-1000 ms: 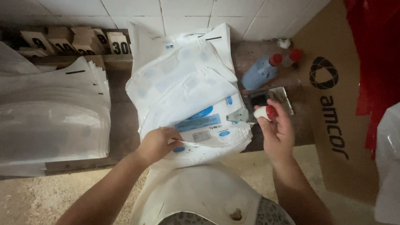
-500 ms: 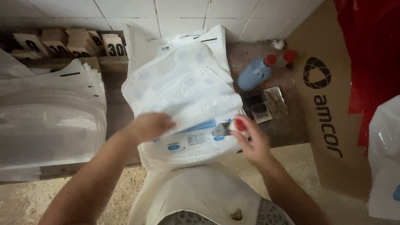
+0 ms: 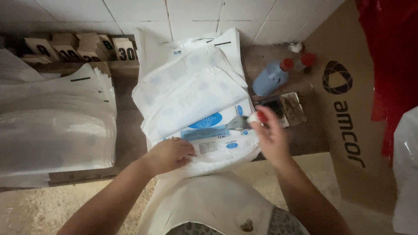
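Head view: my left hand (image 3: pixel 167 154) lies flat, pinning the near edge of the top printed bag (image 3: pixel 209 139) on the middle stack on the bench (image 3: pixel 126 117). My right hand (image 3: pixel 270 137) grips a small red-tipped brush (image 3: pixel 248 120), its bristles on that bag's right side. I judge many bags remain. 1 second ago the brush was off the bag, nearer the ink tray (image 3: pixel 285 109).

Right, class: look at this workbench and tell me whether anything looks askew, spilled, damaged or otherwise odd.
The blue bottle with a red cap lies tipped on its side behind the small dirty tray; no spill shows. The stack of white bags is fanned unevenly. The left hand presses the top bag; the right hand holds a brush.
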